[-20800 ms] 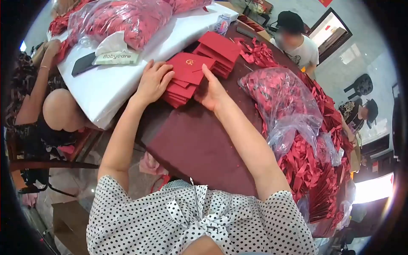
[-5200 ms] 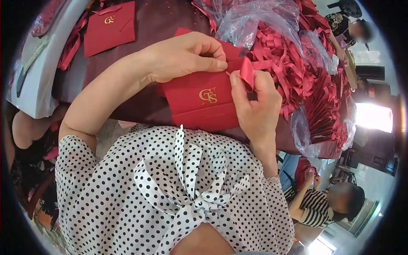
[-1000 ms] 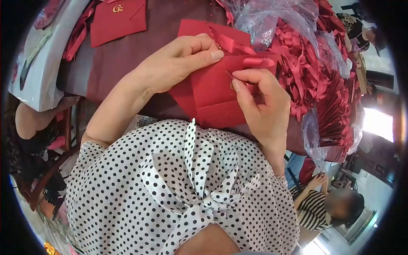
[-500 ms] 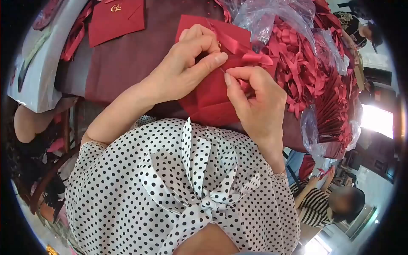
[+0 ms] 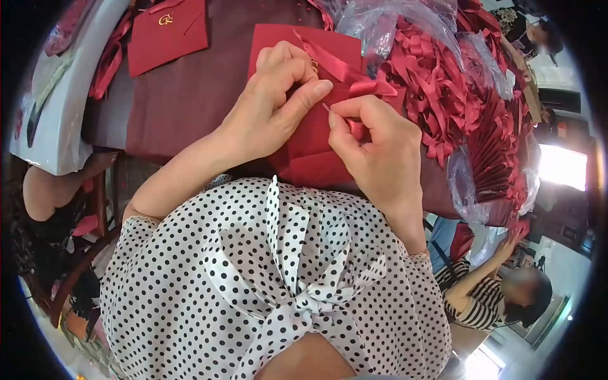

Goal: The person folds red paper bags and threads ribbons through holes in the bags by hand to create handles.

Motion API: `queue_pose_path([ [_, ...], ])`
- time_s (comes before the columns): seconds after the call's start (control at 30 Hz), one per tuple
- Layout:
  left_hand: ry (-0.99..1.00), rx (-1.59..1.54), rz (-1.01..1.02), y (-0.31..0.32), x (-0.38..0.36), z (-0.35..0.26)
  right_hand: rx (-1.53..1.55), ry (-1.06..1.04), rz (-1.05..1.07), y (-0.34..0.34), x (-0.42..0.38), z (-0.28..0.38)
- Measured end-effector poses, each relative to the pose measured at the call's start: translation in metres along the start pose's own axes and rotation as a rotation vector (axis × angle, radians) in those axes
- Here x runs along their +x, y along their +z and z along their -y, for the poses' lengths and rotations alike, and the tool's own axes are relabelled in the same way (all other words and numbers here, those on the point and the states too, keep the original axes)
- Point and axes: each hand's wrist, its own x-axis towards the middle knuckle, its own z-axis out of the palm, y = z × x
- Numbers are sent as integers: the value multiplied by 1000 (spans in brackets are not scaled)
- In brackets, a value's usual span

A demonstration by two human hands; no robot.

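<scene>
A red paper bag or envelope point(image 5: 266, 45) lies in front of me, partly covered by my hands. A shiny red ribbon point(image 5: 342, 68) runs across its upper part, with a bit of gold mark beside my left fingers. My left hand point(image 5: 275, 101) rests over the bag's left side, its thumb and forefinger pressed together; what lies between them is too small to name. Just to the right, my right hand point(image 5: 380, 142) pinches the thin tip of a red ribbon, and a ribbon loop shows under its fingers.
Another red envelope with a gold logo point(image 5: 170, 38) lies at the upper left of the dark red tablecloth point(image 5: 171, 114). Red ribbons point(image 5: 437, 82) and clear plastic point(image 5: 459, 183) are heaped at the right. A white box point(image 5: 63, 120) stands far left. A person in stripes point(image 5: 484, 304) sits lower right.
The whole view has shifted slightly, and bag and hands appear a little further left. My hands keep nearly the same pose. The person in stripes has raised an arm.
</scene>
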Motion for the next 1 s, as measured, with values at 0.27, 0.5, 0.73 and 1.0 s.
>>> queue_pose_path([
  [0.27, 428, 424, -252, 9, -3, -6, -31, 19, 35, 1, -1, 0],
  [0.5, 414, 343, -173, -2, 1, -10, -21, -120, -65, 12, -7, -4],
  [0.73, 497, 436, -207, 7, -1, -10, 139, -6, -155, 20, -10, -7],
  [1.0, 359, 282, 66, -17, 7, -18, 149, -99, -74, 14, -7, -9],
])
